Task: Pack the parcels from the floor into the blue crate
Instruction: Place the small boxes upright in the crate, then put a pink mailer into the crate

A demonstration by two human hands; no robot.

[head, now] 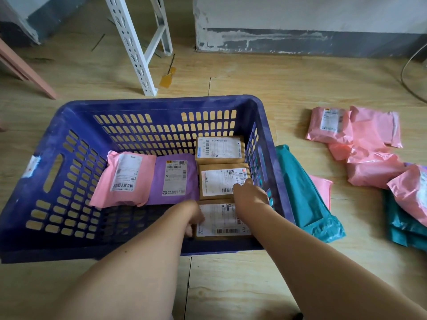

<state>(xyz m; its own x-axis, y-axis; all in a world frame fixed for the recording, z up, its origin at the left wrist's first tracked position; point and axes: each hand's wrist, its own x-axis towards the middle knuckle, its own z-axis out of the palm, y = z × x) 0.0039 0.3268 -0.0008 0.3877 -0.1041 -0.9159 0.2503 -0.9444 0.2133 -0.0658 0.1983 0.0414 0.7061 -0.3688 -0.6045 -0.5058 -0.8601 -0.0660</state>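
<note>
The blue crate (pixel 161 101) sits on a wood floor (pixel 231 285). A white slotted rack leg (pixel 136 47) and a yellow tag (pixel 166 79) lie just beyond its far rim. A pink board (pixel 25 70) slants in at far left. A thin cable (pixel 406 72) curves along the right edge.

A teal bag (pixel 302 192) leans against the crate's right wall from outside, with a flat pink bag (pixel 322 188) partly behind it. Further right, a pile of pink parcels (pixel 369 144) lies on the floor, well apart from the crate. More teal bags (pixel 402 227) lie at the frame edge.

Inside the crate, a pink parcel (pixel 122 179) and a purple parcel (pixel 175 179) lie side by side. 3 brown boxes run in a row along the right wall: far box (pixel 219 147), middle box (pixel 217 183), near box (pixel 221 221).

Both arms reach over the near rim. The left hand (pixel 193 214) curls its fingers round the near box's left edge, gripping it. The right hand (pixel 250 196) lies back-up over the seam between the near and middle boxes, with its fingertips on the middle box's label close to the right wall. Whether it grips anything cannot be told.
</note>
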